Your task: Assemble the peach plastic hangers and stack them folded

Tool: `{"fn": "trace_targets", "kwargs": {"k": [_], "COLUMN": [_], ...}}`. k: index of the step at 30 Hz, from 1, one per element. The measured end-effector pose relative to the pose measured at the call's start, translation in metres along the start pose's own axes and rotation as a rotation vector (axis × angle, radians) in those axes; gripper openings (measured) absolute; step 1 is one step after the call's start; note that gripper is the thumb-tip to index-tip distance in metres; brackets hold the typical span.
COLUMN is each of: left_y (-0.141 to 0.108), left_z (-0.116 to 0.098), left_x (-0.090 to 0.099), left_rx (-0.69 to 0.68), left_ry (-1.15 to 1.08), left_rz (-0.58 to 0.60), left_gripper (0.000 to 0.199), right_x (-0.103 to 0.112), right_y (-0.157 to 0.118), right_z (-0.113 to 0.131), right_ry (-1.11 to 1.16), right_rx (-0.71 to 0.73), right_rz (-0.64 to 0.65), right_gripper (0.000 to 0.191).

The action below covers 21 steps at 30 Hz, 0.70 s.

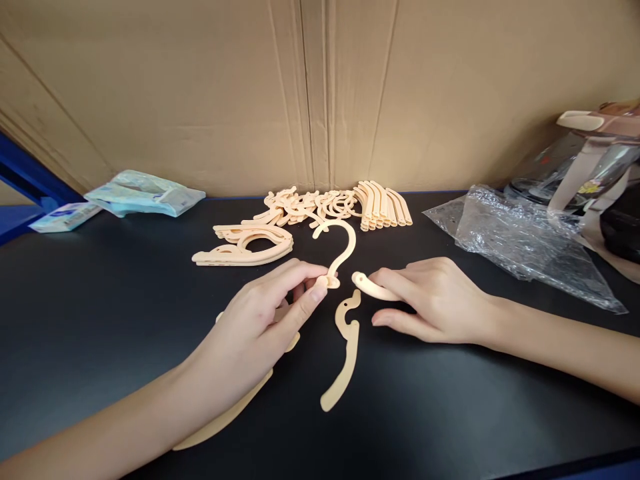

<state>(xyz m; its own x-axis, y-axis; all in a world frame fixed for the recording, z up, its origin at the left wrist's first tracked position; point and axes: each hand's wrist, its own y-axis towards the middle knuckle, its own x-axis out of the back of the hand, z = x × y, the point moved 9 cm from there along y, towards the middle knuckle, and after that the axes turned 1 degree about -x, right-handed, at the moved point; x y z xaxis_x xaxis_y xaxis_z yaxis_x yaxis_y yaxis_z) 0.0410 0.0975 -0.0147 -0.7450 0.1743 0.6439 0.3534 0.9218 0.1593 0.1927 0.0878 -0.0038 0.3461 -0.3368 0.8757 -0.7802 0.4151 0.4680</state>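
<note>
Pinched between thumb and fingers of my left hand (273, 310) is a beige hanger hook (350, 243), its curve pointing up and away from me. My right hand (430, 303) grips a curved beige hanger arm (373, 288), whose holed end sticks out toward the hook without touching it. On the table between the hands lies a loose hanger arm (345, 360) with a notched, rounded end. Another beige hanger piece (233, 417) rests under my left forearm and is mostly hidden.
Folded hangers (243, 253) are stacked at centre left. Behind them lie a heap of hooks (335, 203) and a row of hanger arms (383, 205). Tissue packs (145, 193) sit at the left; clear plastic bags (520, 233) and a strapped bottle (585, 160) are at the right.
</note>
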Motion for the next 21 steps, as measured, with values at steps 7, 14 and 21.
{"fn": "trace_targets", "kwargs": {"k": [7, 14, 21], "left_y": [0.002, -0.001, -0.005], "left_z": [0.006, 0.017, 0.016], "left_x": [-0.01, -0.014, -0.017], "left_rx": [0.138, 0.285, 0.416], "left_ry": [-0.281, -0.452, -0.484], "left_rz": [0.102, 0.177, 0.218], "left_gripper": [0.024, 0.029, 0.026], "right_x": [0.0, 0.004, 0.007], "right_y": [0.0, 0.002, 0.001], "right_z": [0.017, 0.017, 0.018], "right_ry": [0.061, 0.016, -0.024], "right_rx": [0.111, 0.125, 0.128], "right_rz": [0.002, -0.055, -0.083], "right_gripper": [0.04, 0.036, 0.035]}}
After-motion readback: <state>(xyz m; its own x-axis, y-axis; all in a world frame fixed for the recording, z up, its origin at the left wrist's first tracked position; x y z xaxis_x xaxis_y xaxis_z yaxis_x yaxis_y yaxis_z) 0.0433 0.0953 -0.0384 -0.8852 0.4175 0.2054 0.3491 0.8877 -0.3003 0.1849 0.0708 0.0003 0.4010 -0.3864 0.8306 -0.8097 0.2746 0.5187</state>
